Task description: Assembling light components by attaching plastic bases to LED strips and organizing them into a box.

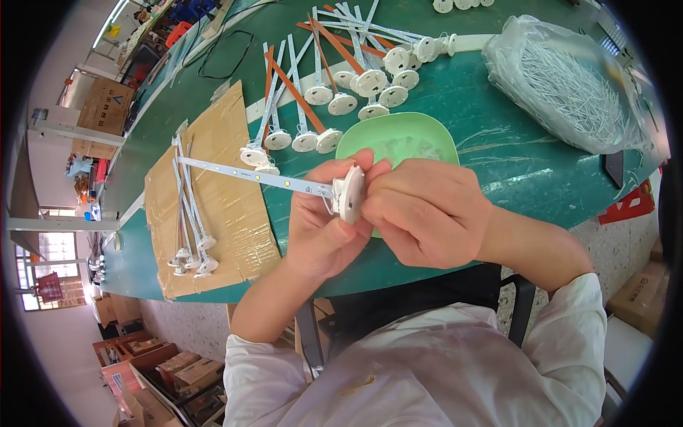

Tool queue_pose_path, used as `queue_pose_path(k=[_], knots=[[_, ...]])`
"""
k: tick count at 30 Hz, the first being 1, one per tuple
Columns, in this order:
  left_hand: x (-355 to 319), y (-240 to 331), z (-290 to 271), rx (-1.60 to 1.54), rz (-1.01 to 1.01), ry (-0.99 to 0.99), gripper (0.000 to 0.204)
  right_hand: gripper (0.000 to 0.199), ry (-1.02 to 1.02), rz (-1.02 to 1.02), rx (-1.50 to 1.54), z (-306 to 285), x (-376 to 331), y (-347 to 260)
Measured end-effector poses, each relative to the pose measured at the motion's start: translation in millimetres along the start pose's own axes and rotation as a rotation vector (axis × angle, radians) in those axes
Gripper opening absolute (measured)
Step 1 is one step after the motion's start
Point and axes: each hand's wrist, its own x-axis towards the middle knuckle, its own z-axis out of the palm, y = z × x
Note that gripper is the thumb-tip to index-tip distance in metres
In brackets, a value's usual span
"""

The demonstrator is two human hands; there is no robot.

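Note:
My left hand [318,235] is closed around the round white base of an LED strip light [267,179], fingers behind it and thumb in front. The narrow strip, dotted with small yellow LEDs, points left from the base, and thin wires show where the two join. Against the right face of the base, my right hand [430,213] is closed in a pinch; whatever its fingertips hold is hidden. Just behind both hands sits a light green bowl [442,134] with small clear pieces in it, partly covered by the hands.
Several similar strip lights [191,213] lie on a flat cardboard sheet [242,249] at left. More lights [370,84], some with orange-brown strips, are piled behind the bowl. A clear bag [562,85] of thin white pieces stands back right on the green table [484,178], near a dark phone-like object [612,169].

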Motion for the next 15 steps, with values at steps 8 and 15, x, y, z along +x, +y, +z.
queue_pose_path(k=[8, 15], knots=[[1.1, -2.6, 7.2, -0.113, 0.025, 0.012, 0.059, 0.021, 0.076, 0.025, 0.097, 4.7, 0.4, 0.1], [-2.3, -2.9, 4.1, -0.095, 0.006, 0.012, 0.058, 0.022, 0.043, 0.018, 0.051, 4.9, 0.7, -3.1]])
